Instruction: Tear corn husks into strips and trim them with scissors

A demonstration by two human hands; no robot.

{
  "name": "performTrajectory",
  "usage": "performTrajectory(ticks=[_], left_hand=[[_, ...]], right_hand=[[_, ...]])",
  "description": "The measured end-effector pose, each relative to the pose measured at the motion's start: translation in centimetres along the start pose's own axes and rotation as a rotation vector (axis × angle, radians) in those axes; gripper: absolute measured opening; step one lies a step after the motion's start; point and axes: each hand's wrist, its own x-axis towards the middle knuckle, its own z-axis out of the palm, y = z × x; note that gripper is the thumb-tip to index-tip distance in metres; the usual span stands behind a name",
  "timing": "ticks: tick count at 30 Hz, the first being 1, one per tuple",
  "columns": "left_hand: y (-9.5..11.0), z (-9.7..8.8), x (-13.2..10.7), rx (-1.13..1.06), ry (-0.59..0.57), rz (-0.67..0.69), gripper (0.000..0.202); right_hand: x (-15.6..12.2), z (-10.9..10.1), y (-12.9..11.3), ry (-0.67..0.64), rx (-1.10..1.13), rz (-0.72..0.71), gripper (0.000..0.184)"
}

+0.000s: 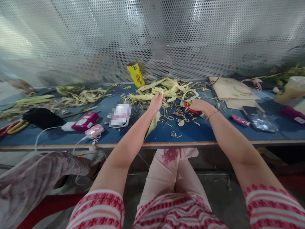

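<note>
Pale yellow-green, dry leafy strips [169,88] heaped on the blue tabletop [121,136], ahead of both hands. Left hand [156,102] pinches a narrow pale strip [162,92], likely steadying it; right hand [199,104] grips red-handled scissors [193,110] close by, presumably for short reach.

A yellow tube [136,75] stands near the perforated wall [95,38]. On the left of the blue surface [195,135], a black cloth [43,118] lies near a magenta device [86,121], with a cabled pink case [94,130] just in front. On the right, brown card [227,89] lies behind a dark phone [260,119] and a pink packet [240,120]; a tan-filled cup [291,90] stands farther right.
</note>
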Motion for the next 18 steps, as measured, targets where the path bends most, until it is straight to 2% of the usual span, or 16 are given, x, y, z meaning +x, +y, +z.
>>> performTrajectory(ticks=[3, 5, 7, 11, 14, 18], left_hand=[[0.0, -0.1, 0.1, 0.034, 0.072, 0.023, 0.012], [0.1, -0.3, 0.1, 0.072, 0.082, 0.070, 0.012], [0.3, -0.5, 0.1, 0.136, 0.108, 0.135, 0.013], [0.3, -1.0, 0.0, 0.228, 0.129, 0.209, 0.020], [0.1, -1.4, 0.2, 0.246, 0.103, 0.180, 0.023], [-0.1, -1.6, 0.5, 0.298, 0.125, 0.188, 0.024]], right_hand=[[0.1, -0.2, 0.6, 0.149, 0.098, 0.055, 0.041], [0.0, -0.5, 0.6, 0.251, 0.161, 0.070, 0.045], [-0.5, -0.7, 0.5, 0.302, 0.205, 0.052, 0.051], [-1.5, -0.9, -0.2, 0.271, 0.221, -0.062, 0.068], [-1.7, -0.6, -0.6, 0.243, 0.244, -0.133, 0.067], [-1.5, 0.0, -0.8, 0.246, 0.274, -0.185, 0.061]])
